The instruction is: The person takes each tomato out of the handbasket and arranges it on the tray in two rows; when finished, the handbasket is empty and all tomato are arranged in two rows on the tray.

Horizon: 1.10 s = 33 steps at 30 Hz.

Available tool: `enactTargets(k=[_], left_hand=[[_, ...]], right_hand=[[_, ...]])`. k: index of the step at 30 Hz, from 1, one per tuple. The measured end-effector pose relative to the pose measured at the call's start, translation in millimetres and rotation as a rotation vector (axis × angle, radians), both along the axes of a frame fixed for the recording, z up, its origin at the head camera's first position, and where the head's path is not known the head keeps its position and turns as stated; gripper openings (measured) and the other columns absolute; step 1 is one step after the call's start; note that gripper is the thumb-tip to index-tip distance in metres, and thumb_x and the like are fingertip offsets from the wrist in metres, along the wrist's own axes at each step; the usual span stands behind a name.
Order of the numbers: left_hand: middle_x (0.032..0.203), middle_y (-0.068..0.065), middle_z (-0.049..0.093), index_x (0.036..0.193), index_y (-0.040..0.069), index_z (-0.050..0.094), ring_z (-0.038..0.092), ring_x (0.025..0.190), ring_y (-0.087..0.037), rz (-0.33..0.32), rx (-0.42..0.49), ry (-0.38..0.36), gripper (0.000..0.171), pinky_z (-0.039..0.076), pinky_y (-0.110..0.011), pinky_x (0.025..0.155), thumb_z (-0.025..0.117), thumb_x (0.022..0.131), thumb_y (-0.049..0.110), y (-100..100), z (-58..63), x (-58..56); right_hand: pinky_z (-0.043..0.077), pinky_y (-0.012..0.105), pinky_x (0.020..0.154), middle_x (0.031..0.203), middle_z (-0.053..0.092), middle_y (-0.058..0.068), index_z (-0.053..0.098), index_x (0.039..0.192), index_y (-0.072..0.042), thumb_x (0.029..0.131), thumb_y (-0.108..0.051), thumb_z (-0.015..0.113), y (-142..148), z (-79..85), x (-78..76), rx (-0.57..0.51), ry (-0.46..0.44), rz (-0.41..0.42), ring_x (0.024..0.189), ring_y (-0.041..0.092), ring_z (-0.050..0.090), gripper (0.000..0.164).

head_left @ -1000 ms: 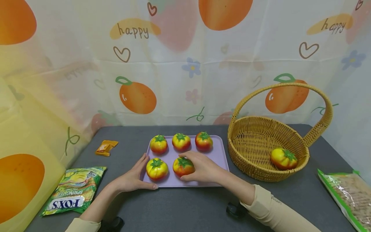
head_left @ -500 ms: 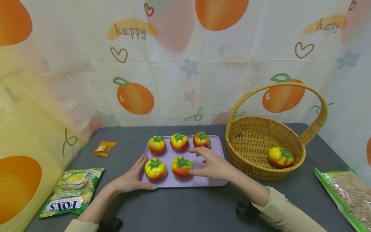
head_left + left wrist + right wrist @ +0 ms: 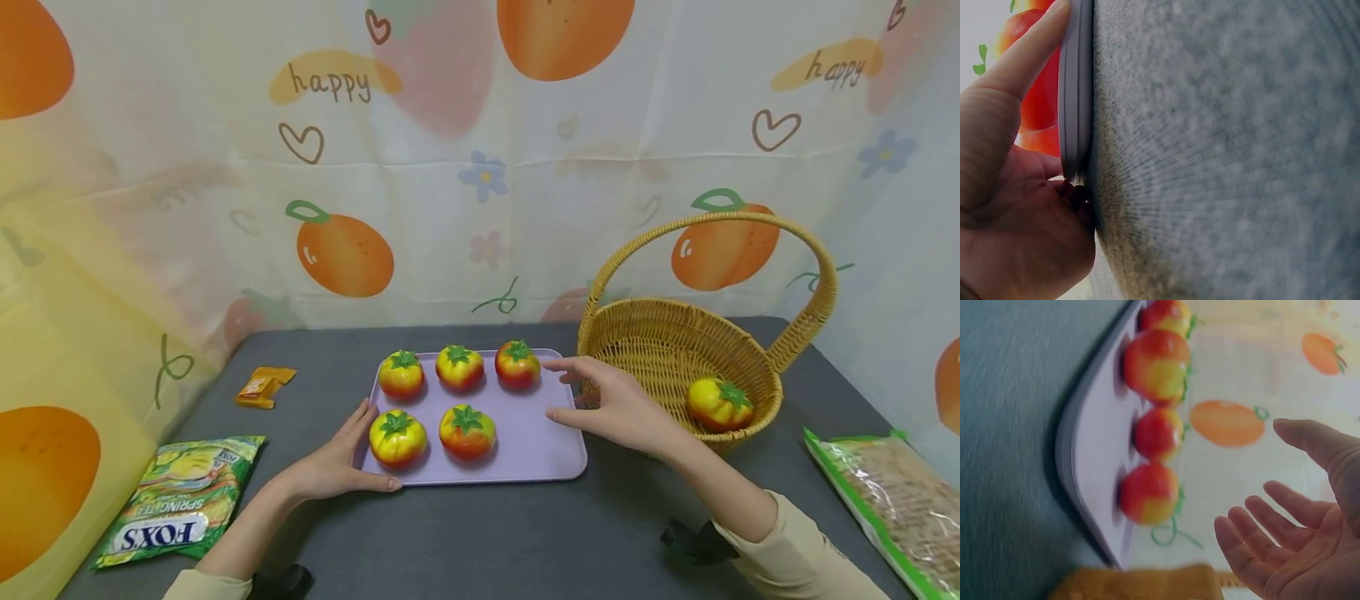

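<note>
My left hand [image 3: 341, 458] holds the left front corner of the lilac tray [image 3: 536, 450], its thumb along the front edge and its fingers at the left side. In the left wrist view the thumb lies against the tray's rim [image 3: 1077, 94]. Several glossy red-and-yellow tomatoes with green star-shaped tops stand on the tray, three in the back row and two in front, such as the front right tomato [image 3: 467, 432]. Over the tray's right end, my right hand [image 3: 618, 404] is open, thumb and fingers apart, with nothing between them. The right wrist view shows its bare palm [image 3: 1310, 556].
A wicker basket [image 3: 637, 333] with a tall handle stands right of the tray and holds one tomato [image 3: 718, 404]. At the left lie a green FOX'S bag [image 3: 180, 496] and a small orange packet [image 3: 266, 387]. A green-edged clear bag [image 3: 892, 500] lies far right.
My right hand has let go of the front right tomato and moved right, to the tray's right end. That tomato stays on the tray. The left hand keeps its place.
</note>
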<state>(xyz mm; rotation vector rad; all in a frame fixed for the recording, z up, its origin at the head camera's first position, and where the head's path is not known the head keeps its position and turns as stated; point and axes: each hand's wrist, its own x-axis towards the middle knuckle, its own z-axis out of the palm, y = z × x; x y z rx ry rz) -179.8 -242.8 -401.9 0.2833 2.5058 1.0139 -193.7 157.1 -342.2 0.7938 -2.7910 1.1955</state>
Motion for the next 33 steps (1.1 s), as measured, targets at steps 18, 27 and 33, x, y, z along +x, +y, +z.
enactTargets(k=[18, 27, 33], left_hand=[[0.16, -0.022, -0.014, 0.157, 0.006, 0.002, -0.003, 0.142, -0.051, -0.009, -0.009, 0.001, 0.117, 0.007, -0.072, 0.105, 0.079, 0.078, 0.045, -1.4, -0.7, -2.0], [0.16, -0.022, -0.012, 0.156, 0.005, 0.003, 0.001, 0.143, -0.05, 0.0, -0.015, 0.002, 0.119, 0.009, -0.071, 0.107, 0.081, 0.075, 0.045, 0.8, -1.0, -1.9], [0.16, -0.022, -0.011, 0.156, 0.006, 0.002, 0.002, 0.142, -0.05, -0.001, -0.01, -0.012, 0.119, 0.011, -0.072, 0.106, 0.081, 0.076, 0.044, 0.9, 0.1, -1.9]], right_hand=[[0.052, 0.052, 0.085, 0.129, 0.06, 0.012, 0.059, 0.131, -0.011, 0.088, -0.031, 0.074, 85.0, 8.1, 2.9, 0.112, 0.151, -0.128, 0.114, 0.035, 0.057, 0.05], [0.043, 0.061, 0.09, 0.132, 0.054, 0.022, 0.055, 0.134, -0.005, 0.088, -0.029, 0.074, 127.6, 17.6, -3.0, 0.281, 0.129, -0.116, 0.12, 0.043, 0.049, 0.056], [0.041, 0.064, 0.09, 0.135, 0.047, 0.029, 0.05, 0.136, 0.003, 0.086, -0.028, 0.075, 149.7, 21.6, -13.8, 0.399, 0.002, -0.095, 0.124, 0.05, 0.04, 0.064]])
